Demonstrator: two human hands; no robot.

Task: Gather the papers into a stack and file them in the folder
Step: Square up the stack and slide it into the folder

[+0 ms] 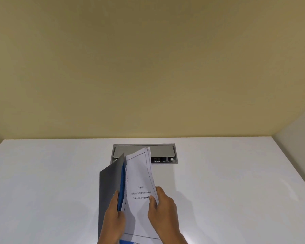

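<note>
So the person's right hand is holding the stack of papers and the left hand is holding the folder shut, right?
Not quite: the folder is held open, not shut. In the head view the left hand keeps its grey cover lifted away from the blue inside, while the right hand holds the stack of papers beside the opening.

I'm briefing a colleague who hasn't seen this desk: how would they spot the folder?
On the white desk, in front of the metal cable hatch, two hands hold things up. The folder is in the left hand: dark grey outside, blue inside, unlike the white printed papers beside it.
</note>
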